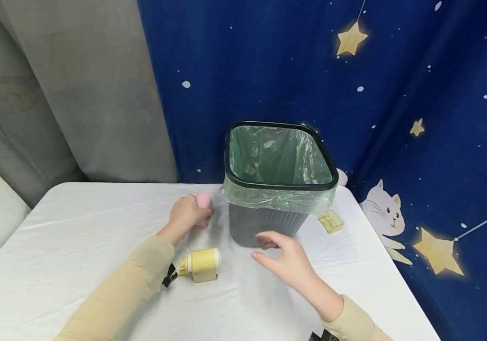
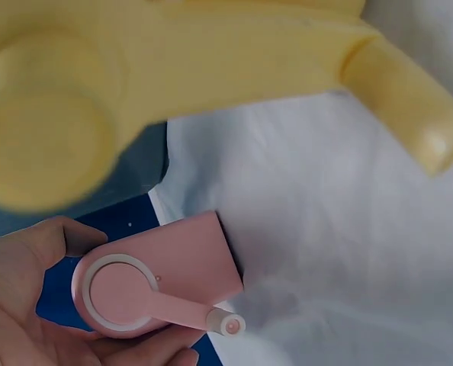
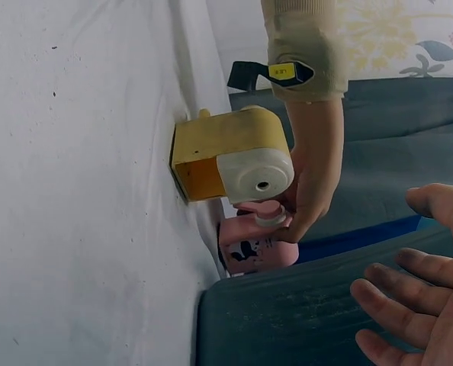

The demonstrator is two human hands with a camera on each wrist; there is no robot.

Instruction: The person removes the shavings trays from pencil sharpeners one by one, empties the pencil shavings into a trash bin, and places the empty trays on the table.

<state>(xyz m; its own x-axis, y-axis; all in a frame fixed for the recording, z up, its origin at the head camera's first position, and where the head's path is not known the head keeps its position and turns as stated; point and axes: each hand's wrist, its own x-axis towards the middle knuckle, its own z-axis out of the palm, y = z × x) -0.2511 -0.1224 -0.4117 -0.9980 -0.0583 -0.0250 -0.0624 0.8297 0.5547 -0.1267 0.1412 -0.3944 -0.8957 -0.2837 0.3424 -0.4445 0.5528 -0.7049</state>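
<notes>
A pink crank pencil sharpener (image 2: 192,255) stands on the white table; my left hand (image 1: 183,214) grips it, thumb on one side and fingers on the other. In the right wrist view a printed dark figure shows on its front. Nearer me, by the left wrist, sits a yellow crank pencil sharpener (image 1: 204,264), its white round face toward the right with a pencil hole, and an open hollow (image 3: 202,177) below. My right hand (image 1: 287,260) hovers in front of the bin, its fingers loosely bent and holding nothing.
A grey ribbed bin (image 1: 260,222) with a black rim and green bag stands at the table's back right. Beside it lies a small clear yellow tray (image 1: 331,221). Behind the table hang a grey curtain (image 1: 111,94) and a starry blue curtain (image 1: 269,57).
</notes>
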